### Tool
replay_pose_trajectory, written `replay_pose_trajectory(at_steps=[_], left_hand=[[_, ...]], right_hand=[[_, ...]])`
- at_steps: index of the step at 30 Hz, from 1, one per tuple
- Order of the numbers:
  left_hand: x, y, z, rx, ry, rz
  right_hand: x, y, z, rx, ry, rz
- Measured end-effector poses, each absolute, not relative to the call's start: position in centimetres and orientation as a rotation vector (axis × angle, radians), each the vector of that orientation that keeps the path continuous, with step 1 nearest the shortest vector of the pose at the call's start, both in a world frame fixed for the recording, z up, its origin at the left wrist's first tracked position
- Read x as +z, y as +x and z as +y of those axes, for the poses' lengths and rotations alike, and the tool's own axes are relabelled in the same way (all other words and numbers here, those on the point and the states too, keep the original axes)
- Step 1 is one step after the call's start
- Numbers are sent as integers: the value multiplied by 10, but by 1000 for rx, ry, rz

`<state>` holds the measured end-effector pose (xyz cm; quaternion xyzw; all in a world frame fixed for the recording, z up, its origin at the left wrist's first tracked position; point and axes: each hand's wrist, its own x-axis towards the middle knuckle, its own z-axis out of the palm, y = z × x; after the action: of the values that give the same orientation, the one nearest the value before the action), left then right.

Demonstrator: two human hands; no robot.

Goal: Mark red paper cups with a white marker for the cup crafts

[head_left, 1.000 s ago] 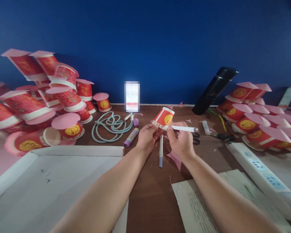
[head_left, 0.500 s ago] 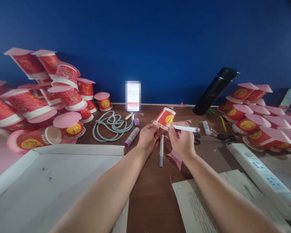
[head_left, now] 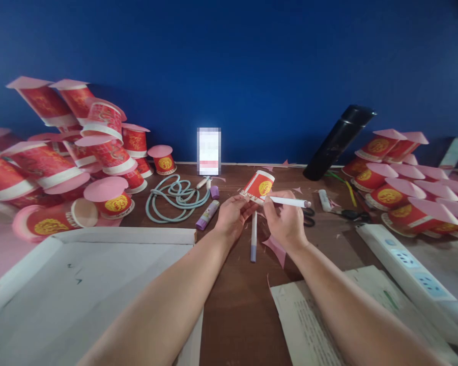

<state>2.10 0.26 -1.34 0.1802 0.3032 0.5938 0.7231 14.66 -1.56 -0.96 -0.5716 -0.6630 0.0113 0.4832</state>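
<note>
A red paper cup [head_left: 256, 186] with a yellow emblem and a pale rim is tilted over the table, with my left hand [head_left: 232, 216] closed around its lower edge. In my right hand [head_left: 287, 219] is a white marker pen [head_left: 290, 202], its tip end at the cup's patterned rim. Beneath the cup, a second white marker [head_left: 254, 239] with a greyish-purple end lies on the wood. A pink paper scrap [head_left: 276, 250] rests by my right wrist, and black scissors [head_left: 309, 217] show partly behind that hand.
Red cups with pink paper tops are piled at left [head_left: 107, 155] and right [head_left: 390, 195]. Around the hands lie a coiled cable [head_left: 171, 201], a purple glue stick [head_left: 207, 215], a white box lid [head_left: 118, 284], a cardboard sheet [head_left: 301, 315], a power strip [head_left: 408, 264] and a black bottle [head_left: 338, 142].
The cup has shifted very slightly down and left in the view, and the pen has moved a little left with my right hand. Both grips stay the same.
</note>
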Motion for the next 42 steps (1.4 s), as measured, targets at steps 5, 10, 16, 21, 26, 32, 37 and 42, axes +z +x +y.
replay_pose_trajectory(at_steps=[5, 10, 16, 21, 26, 32, 37, 42], left_hand=[[-15, 20, 4, 1319, 380, 684], [-15, 20, 5, 1304, 383, 671], [-15, 19, 7, 1314, 395, 683], [-15, 19, 6, 1314, 397, 687], [-13, 19, 5, 1314, 390, 684], [-15, 19, 8, 1419, 305, 663], [-15, 18, 9, 1471, 279, 605], [-13, 20, 6, 1419, 317, 565]], right_hand=[[-10, 148, -15, 51, -1387, -1611], [-7, 148, -16, 75, -1398, -1608], [-4, 146, -20, 102, -1423, -1647], [-3, 145, -20, 135, -1421, -1650], [-3, 144, -22, 136, -1411, -1624], [-2, 143, -24, 222, -1244, -1471], [-8, 144, -14, 751, -1349, -1146], [-10, 142, -6, 1312, -1142, -595]])
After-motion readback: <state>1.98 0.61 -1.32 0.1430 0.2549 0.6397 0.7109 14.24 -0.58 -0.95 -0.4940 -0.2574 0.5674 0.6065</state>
